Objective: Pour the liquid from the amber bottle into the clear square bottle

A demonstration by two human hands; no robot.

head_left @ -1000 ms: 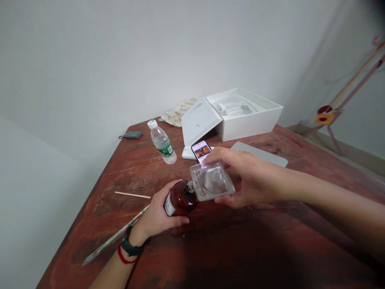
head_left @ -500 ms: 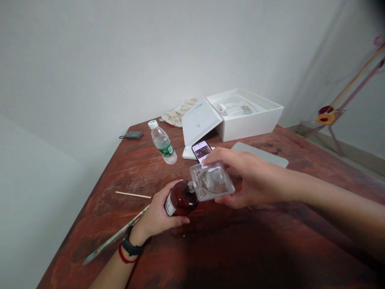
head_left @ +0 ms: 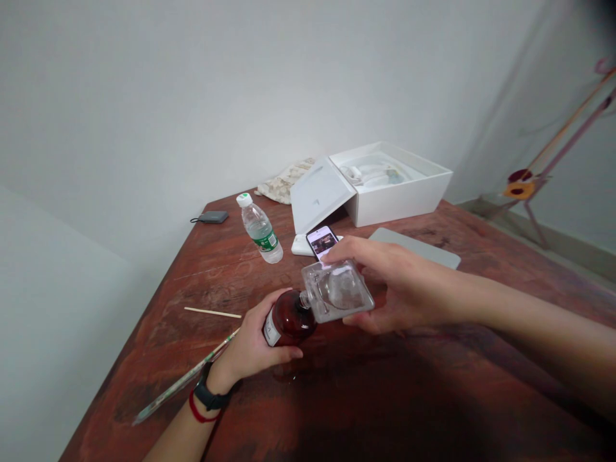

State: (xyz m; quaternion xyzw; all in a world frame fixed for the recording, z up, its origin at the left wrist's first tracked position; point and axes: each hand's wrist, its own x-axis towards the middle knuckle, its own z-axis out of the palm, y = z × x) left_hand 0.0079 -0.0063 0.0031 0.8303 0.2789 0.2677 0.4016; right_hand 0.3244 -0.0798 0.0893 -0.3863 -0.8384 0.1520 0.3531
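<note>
Left hand: the fingers of the left hand (head_left: 251,343) are wrapped around an amber bottle (head_left: 296,319), thumb along its near side.
Amber bottle: held above the tabletop (head_left: 366,391), tilted with its neck to the right; a pale label shows beside the palm.
Right hand: the fingers of the right hand (head_left: 389,282) are clamped on a clear plastic tray (head_left: 342,292) by its opposite edges.
Clear plastic tray: held tilted at the bottle's neck – whether the two touch, I cannot tell.
Left wrist: a black watch band (head_left: 208,393) and a red bracelet (head_left: 199,410).
Beyond the hands: a capped water bottle (head_left: 264,237) with a green label; a lit smartphone (head_left: 321,239), partly behind the right hand; an open white box (head_left: 402,199).
Left of the hands: a bare wooden stick (head_left: 209,312) – near it, a long wrapped packet (head_left: 178,385).
</note>
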